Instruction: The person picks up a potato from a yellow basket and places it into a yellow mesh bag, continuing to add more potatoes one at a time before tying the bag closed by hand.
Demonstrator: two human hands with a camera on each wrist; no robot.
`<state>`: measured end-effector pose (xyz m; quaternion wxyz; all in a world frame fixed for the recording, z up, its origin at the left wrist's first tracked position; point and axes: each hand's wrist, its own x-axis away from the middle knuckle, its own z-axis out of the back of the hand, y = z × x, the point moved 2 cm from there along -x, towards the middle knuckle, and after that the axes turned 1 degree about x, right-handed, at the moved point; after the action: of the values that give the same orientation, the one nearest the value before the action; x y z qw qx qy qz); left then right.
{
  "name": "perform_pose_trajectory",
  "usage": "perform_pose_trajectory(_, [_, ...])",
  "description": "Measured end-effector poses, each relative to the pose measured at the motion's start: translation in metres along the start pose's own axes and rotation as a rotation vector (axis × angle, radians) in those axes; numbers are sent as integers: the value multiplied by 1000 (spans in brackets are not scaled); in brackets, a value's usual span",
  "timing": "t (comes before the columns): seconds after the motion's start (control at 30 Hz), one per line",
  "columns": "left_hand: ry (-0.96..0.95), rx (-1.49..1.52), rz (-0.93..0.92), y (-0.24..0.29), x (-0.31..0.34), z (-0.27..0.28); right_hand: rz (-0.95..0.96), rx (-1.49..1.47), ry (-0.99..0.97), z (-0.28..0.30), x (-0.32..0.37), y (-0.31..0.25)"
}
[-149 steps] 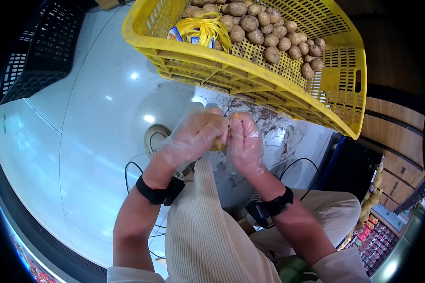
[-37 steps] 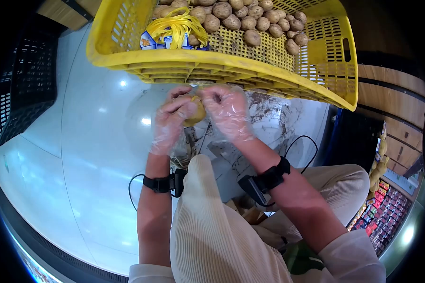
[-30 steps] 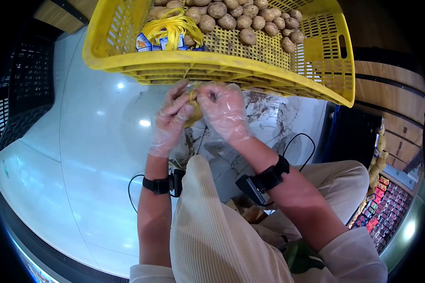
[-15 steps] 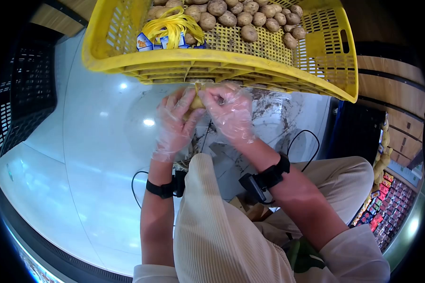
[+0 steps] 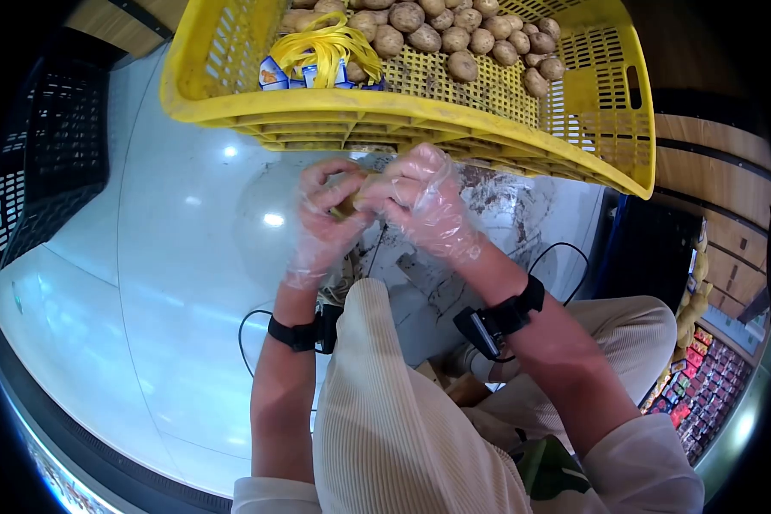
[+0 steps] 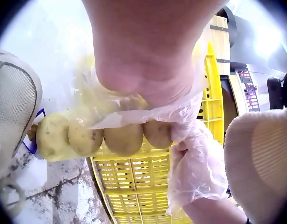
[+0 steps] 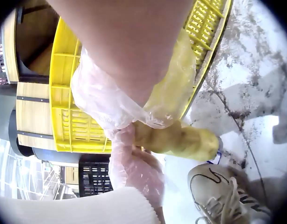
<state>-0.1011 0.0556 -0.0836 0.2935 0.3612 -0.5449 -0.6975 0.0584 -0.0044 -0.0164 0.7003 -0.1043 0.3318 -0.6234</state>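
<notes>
Both hands wear clear plastic gloves and meet at the upper end of a yellow net bag of potatoes (image 6: 124, 139). In the left wrist view the bag hangs as a row of several potatoes, with a blue-edged label (image 6: 28, 144) at its far end. My left hand (image 5: 324, 214) curls round the bag's top, where a bit of yellow shows between the hands in the head view. Fingers of my right hand (image 5: 427, 206) are bent against the same end, touching the left fingers. The bag's very end is hidden by the fingers. From the right wrist, the net (image 7: 185, 142) looks stretched and slanting.
A yellow crate (image 5: 505, 146) stands just beyond the hands, holding loose potatoes (image 5: 463, 67) and a bundle of yellow net bags (image 5: 338, 51) with blue labels. At the left is a black crate (image 5: 56, 163). A shoe (image 7: 211, 186) is close below the bag on the dirt-marked floor.
Over five seconds both hands have moved up and left in the head view, nearer the crate. Since half a second ago the right hand's fingers have shifted, and the yellow net end between them is now hidden.
</notes>
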Motion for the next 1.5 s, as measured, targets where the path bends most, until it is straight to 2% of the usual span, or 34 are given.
perform_pose_trajectory(0.17, [-20, 54, 55, 3, 0, -5, -101, -67, -73, 4, -7, -3])
perform_pose_trajectory(0.3, [20, 71, 26, 0, -2, -8, -129, -140, -7, 1, -8, 3])
perform_pose_trajectory(0.37, [14, 50, 19, -2, -3, -8, -191, -185, -44, 2, -9, 4])
perform_pose_trajectory(0.5, [-3, 45, -3, -2, -5, -9, -192, -194, -96, 8, -13, 5])
perform_pose_trajectory(0.57, [-4, 95, 29, -2, -6, -11, -241, -315, -143, 12, -13, 6])
perform_pose_trajectory(0.7, [28, 62, 18, 3, -7, -11, -159, -336, -59, 15, -6, 16])
perform_pose_trajectory(0.77, [52, 97, 36, 3, -6, -10, -449, -472, -125, 17, 0, 19])
perform_pose_trajectory(0.9, [39, 55, 9, 3, -6, -11, -523, -486, -170, 14, 2, 24])
perform_pose_trajectory(0.97, [29, 63, -16, 1, -6, -10, -500, -421, -320, 17, -4, 23])
perform_pose_trajectory(1.0, [28, 62, -15, 2, -6, -9, -501, -423, -319, 18, -6, 25])
perform_pose_trajectory(1.07, [-25, 29, 40, 3, -5, -7, -276, -369, -356, 19, -11, 28])
perform_pose_trajectory(1.1, [-25, 28, 41, 4, -6, -7, -276, -370, -355, 17, -13, 31])
perform_pose_trajectory(1.17, [1, 126, 109, 5, -6, -7, -70, -270, -357, 16, -16, 32])
perform_pose_trajectory(1.3, [13, 152, 172, 9, -6, -7, -58, -261, -404, 15, -17, 33])
perform_pose_trajectory(1.37, [30, 201, 189, 9, -5, -8, 27, -229, -363, 16, -16, 33])
perform_pose_trajectory(1.5, [45, 172, 223, 8, -9, -9, 58, -248, -276, 15, -14, 32])
